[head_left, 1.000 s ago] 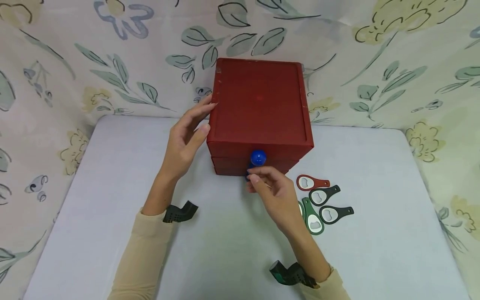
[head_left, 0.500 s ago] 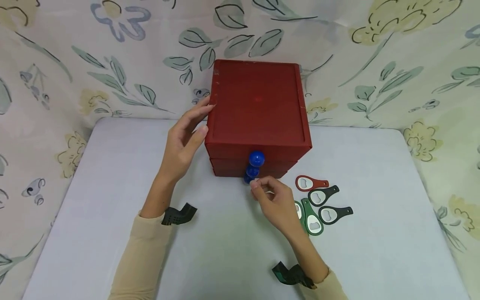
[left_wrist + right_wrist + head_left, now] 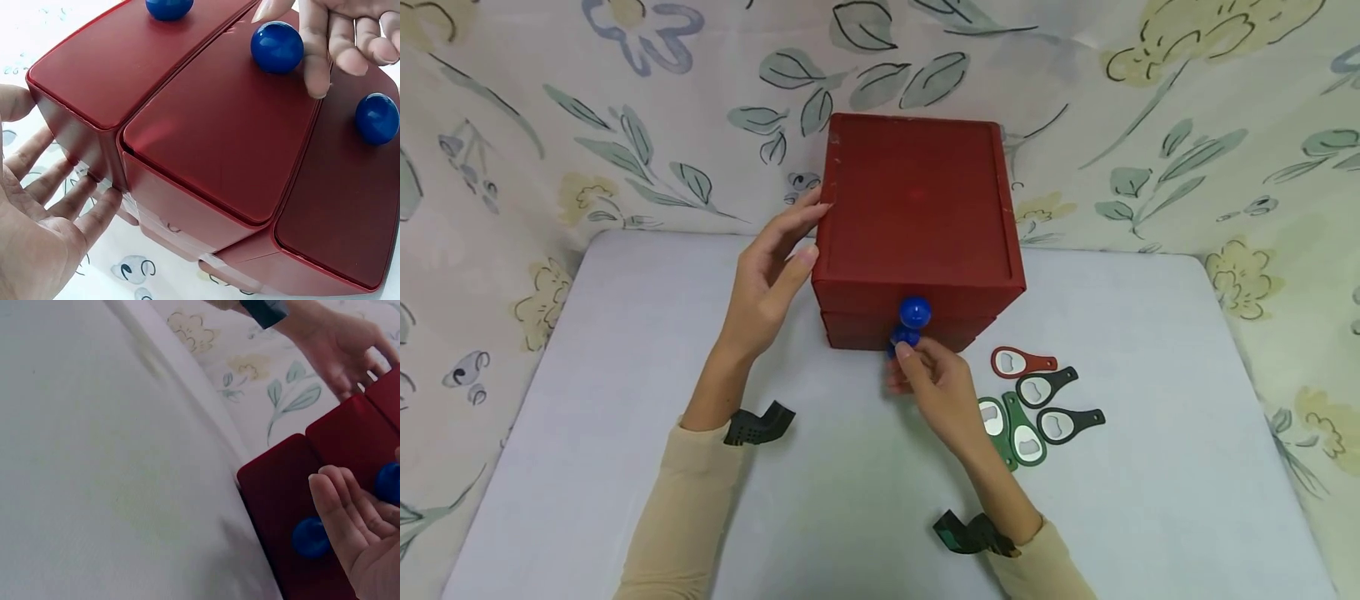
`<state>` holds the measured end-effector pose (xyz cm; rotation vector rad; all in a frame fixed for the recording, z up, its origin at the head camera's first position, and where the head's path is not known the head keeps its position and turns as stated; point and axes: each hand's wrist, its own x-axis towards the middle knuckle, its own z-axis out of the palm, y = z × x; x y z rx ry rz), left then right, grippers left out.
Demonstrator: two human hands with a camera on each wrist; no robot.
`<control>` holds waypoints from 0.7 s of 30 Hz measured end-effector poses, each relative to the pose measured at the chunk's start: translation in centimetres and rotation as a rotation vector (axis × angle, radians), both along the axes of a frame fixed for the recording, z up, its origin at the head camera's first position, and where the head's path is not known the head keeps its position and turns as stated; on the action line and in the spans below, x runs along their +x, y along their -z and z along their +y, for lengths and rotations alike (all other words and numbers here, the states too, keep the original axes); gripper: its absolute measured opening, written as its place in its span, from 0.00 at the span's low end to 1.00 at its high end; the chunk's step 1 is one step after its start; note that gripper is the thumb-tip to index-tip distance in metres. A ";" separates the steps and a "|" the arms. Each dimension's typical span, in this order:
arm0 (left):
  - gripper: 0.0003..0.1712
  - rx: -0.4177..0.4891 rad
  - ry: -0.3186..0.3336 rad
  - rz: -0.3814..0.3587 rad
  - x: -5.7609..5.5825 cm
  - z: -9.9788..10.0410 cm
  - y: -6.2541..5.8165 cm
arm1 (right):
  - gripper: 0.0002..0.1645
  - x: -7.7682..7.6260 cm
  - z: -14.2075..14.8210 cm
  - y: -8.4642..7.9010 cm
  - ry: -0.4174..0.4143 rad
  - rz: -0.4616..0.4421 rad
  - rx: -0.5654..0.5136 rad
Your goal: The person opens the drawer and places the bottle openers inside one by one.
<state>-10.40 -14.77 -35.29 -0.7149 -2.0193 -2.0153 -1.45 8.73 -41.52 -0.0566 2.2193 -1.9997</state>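
A red box of three stacked drawers [image 3: 917, 200] stands at the back of the table, each drawer front with a round blue knob. My left hand [image 3: 767, 287] rests against the box's left side, fingers extended, as the left wrist view also shows. At the front, my right hand [image 3: 936, 383] has its thumb and forefinger on either side of the middle knob [image 3: 277, 47], with the other fingers loosely extended. The top knob [image 3: 915, 312] is above that hand; the bottom knob [image 3: 377, 119] shows beside its fingers. All three drawers look pushed in.
To the right of my right hand lie several bottle openers: a red one [image 3: 1022, 363], black ones [image 3: 1070, 425] and green ones [image 3: 1026, 433]. A floral cloth [image 3: 700, 108] hangs behind the white table [image 3: 1157, 350], close to the box's back.
My right hand dropped below the knobs, then came back up to the middle knob. My left hand keeps its place on the box; the drawers have not visibly moved.
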 end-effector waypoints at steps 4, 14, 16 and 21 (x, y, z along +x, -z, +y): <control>0.28 0.007 0.008 -0.003 -0.3 0.3 -0.1 | 0.22 -0.3 -0.1 -0.2 0.015 -0.025 -0.068; 0.28 -0.013 0.002 0.001 -0.5 0.3 -0.4 | 0.21 -0.7 0.4 -0.2 0.004 0.019 -0.056; 0.28 -0.010 -0.001 0.002 -0.5 0.2 -0.4 | 0.21 -0.8 0.4 -0.2 0.000 0.017 -0.061; 0.28 -0.012 -0.007 -0.004 -0.2 -0.1 -0.1 | 0.21 -0.6 0.1 0.0 -0.009 0.008 -0.062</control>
